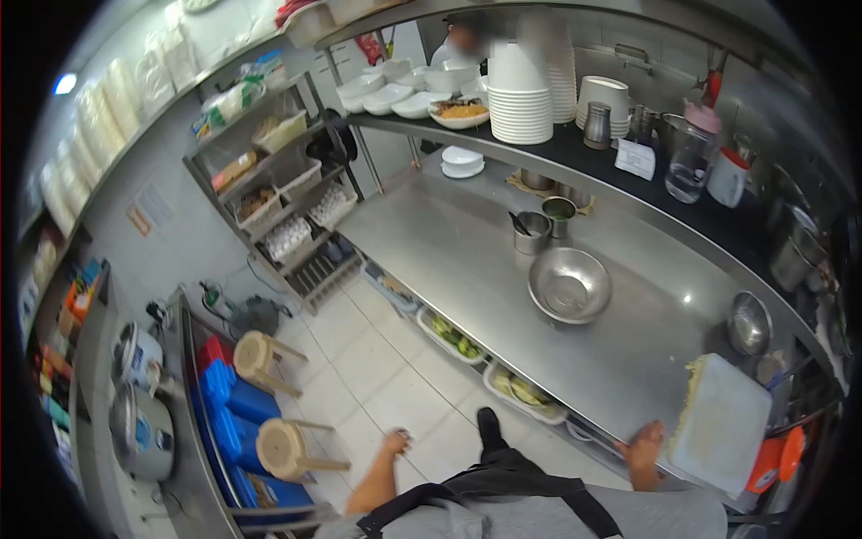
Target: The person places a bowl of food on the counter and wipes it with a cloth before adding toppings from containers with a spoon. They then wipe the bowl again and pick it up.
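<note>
My left hand (pixel 396 441) hangs over the tiled floor beside my body, fingers loosely bent and apart, with nothing visible in it. My right hand (pixel 644 444) rests at the near edge of the steel table (pixel 431 238), its fingers stretched out and holding nothing. Just right of it lies a thick white cutting board (pixel 723 422) with a worn, yellowish edge. Farther along the table sits a wide steel bowl (pixel 569 286). Behind that bowl are a steel pot with a dark handle (pixel 532 232) and a pot of green contents (pixel 558 212).
Stacked white tubs (pixel 522 103) and a water jug (pixel 691 162) stand on the raised shelf. Beneath the table's edge are trays of green vegetables (pixel 452 337). Plastic stools (pixel 285 447) and blue bins (pixel 238 395) occupy the left side. A person (pixel 462 45) is beyond the shelf.
</note>
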Tool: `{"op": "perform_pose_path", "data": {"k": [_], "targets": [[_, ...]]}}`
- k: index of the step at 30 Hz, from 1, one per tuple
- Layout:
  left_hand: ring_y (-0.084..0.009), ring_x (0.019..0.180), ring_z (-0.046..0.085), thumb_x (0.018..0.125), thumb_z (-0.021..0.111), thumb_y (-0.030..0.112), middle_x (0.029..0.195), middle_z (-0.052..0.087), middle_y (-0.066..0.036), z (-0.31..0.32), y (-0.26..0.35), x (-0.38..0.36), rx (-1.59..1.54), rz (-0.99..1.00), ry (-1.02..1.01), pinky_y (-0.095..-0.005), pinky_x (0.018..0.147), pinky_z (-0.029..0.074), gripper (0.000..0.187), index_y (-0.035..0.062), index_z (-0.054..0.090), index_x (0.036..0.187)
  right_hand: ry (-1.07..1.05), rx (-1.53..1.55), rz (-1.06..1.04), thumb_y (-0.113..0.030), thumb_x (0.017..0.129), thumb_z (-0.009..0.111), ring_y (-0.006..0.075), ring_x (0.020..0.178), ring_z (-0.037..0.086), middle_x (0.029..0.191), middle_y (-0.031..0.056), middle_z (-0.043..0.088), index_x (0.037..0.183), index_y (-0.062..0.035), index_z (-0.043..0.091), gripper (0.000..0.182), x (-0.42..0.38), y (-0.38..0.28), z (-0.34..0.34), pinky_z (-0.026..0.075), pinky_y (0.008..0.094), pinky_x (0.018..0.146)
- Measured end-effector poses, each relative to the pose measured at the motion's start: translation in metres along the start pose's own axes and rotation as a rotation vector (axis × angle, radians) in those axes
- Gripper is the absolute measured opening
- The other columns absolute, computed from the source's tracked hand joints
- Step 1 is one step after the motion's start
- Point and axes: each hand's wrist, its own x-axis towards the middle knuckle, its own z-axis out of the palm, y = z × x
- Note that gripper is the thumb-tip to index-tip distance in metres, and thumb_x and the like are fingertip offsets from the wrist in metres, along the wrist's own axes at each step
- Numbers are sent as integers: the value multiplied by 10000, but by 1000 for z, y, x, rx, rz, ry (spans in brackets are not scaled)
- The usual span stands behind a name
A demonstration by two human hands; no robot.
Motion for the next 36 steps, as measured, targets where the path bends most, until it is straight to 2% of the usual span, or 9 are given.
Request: {"op": "perform_pose_path", "data": {"k": [2, 7, 8, 9, 11, 14, 16, 22, 36], "targets": [[-276, 1056, 583, 776, 612, 153, 1126, 622, -121, 5, 46, 41, -734, -705, -418, -403, 968, 433, 318, 135, 652, 1091, -34, -20, 76, -533, 628, 752, 463, 1347, 156, 1424, 358, 169, 1304, 171, 317, 1068, 6, -2, 8, 230, 491, 1086], [-287, 1069, 585, 808, 550, 368, 1096, 641, -144, -20, 34, 29, -790, -612, -625, -396, 912, 451, 403, 156, 636, 1140, -384, -128, 34, -533, 623, 760, 470, 1333, 184, 1407, 365, 194, 1263, 149, 397, 1003, 34, -28, -22, 287, 490, 1055], [-192, 854, 652, 811, 617, 161, 1032, 662, -140, -32, 1, 51, -812, -896, -173, -278, 803, 501, 357, 13, 605, 1136, -391, -166, -134, -525, 625, 763, 475, 1314, 228, 1390, 359, 244, 1232, 133, 450, 948, 52, -24, -19, 319, 486, 1036], [-231, 842, 662, 824, 593, 118, 1047, 648, -150, -27, -29, 41, -345, -530, -192, -327, 769, 536, 398, -9, 542, 1198, -332, -40, -265, -503, 635, 762, 468, 1282, 283, 1355, 342, 309, 1181, 107, 497, 861, 76, -51, -25, 339, 480, 1020], [-226, 757, 675, 819, 549, 161, 953, 661, -95, -52, -68, 40, -1252, -1455, -62, -361, 592, 563, 364, 88, 586, 1173, -201, 107, -400, -423, 674, 749, 434, 1197, 407, 1242, 289, 460, 1041, 35, 573, 612, 101, -164, -61, 375, 459, 992], [-238, 575, 629, 824, 516, 146, 735, 634, -127, -41, -162, 16, -757, -720, -570, -360, 499, 537, 195, 15, 650, 874, 16, 130, -651, -347, 731, 705, 439, 1130, 420, 1133, 286, 463, 957, 48, 575, 473, 144, -309, -41, 396, 488, 943], [-252, 572, 632, 817, 542, 187, 698, 635, -142, -23, -198, 29, -744, -1117, -664, -381, 514, 535, 211, 11, 659, 810, -58, 125, -491, -381, 750, 678, 451, 1190, 372, 1209, 303, 438, 1013, 86, 569, 547, 152, -399, -40, 362, 503, 979], [-259, 711, 646, 804, 582, 176, 853, 643, -166, -87, -281, 47, -791, -775, 5, -389, 513, 514, 296, 32, 591, 1062, 92, 93, -223, -466, 761, 642, 441, 1312, 249, 1386, 269, 323, 1171, 128, 506, 735, 200, -537, -19, 289, 529, 1029], [-245, 664, 628, 830, 539, 126, 799, 626, -116, -161, -568, 20, -1329, -1245, -182, -385, 478, 492, 289, 53, 572, 1107, 118, 211, 149, -307, 788, 636, 370, 1265, 347, 1321, 244, 402, 1152, 89, 524, 550, 229, -595, -12, 346, 440, 1019]]}}
